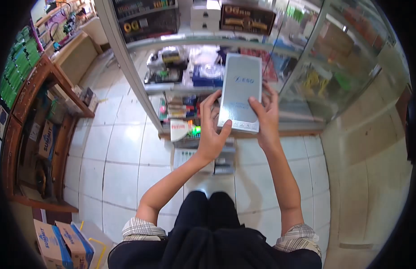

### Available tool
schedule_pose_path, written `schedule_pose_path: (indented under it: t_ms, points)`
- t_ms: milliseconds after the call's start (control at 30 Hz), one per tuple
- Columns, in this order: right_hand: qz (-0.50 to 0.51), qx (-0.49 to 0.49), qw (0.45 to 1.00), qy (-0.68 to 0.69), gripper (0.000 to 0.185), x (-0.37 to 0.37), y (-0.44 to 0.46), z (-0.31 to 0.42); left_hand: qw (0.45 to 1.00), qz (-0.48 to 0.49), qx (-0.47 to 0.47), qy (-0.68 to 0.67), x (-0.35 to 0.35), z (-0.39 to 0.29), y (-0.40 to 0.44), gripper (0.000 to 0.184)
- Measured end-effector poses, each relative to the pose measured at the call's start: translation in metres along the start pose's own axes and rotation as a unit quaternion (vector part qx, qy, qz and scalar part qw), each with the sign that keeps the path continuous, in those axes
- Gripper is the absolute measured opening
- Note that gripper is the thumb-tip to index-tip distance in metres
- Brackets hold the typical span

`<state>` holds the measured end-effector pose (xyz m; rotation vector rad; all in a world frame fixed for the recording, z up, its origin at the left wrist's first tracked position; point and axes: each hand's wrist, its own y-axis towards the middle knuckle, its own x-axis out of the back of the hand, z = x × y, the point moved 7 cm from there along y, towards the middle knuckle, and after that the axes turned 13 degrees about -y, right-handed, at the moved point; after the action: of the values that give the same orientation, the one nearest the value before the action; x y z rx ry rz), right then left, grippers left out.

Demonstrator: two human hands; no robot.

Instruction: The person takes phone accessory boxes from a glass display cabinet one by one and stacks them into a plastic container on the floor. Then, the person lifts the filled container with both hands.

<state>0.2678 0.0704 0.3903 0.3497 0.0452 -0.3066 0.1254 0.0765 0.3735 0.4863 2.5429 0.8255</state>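
A flat silver-grey box (242, 89) with blue lettering is held up in front of a glass display cabinet. My left hand (212, 130) grips its lower left side, the thumb lying on the bottom front edge. On the right side my right hand (267, 114) has its thumb pressed on the box's face and its fingers behind. The back of the box is hidden from me. Behind it, the cabinet shelf (165, 85) bears several packaged goods. Below my left hand is a white and red carton (179, 130) beside a green-lit item (196, 130).
White floor tiles (120, 143) lie below. At the left stands a wooden cabinet (60, 148), with SUMMIT cartons (53, 244) in front of it. A beige wall (365, 170) rises at the right. Grey and white boxes (223, 163) rest on the floor near the display cabinet.
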Motion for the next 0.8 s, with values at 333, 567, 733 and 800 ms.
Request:
schedule_pose_path:
  t_ms: [333,567,733,800]
  points:
    - [0.008,-0.22,0.972,-0.086,0.052,0.039,-0.092,-0.259,0.939,0.024,0.183,0.291,0.045,0.16,-0.162,0.052]
    - [-0.003,-0.286,0.956,-0.071,0.047,0.051,-0.114,-0.327,0.885,0.096,0.264,0.372,0.035,0.193,-0.182,0.051]
    - [0.054,-0.176,0.925,-0.332,0.051,0.056,-0.11,-0.342,0.79,0.171,0.209,0.55,0.027,0.204,-0.19,0.047]
    - [0.046,-0.151,0.907,-0.39,0.052,0.054,-0.11,-0.344,0.747,0.186,0.172,0.615,0.024,0.206,-0.188,0.045]
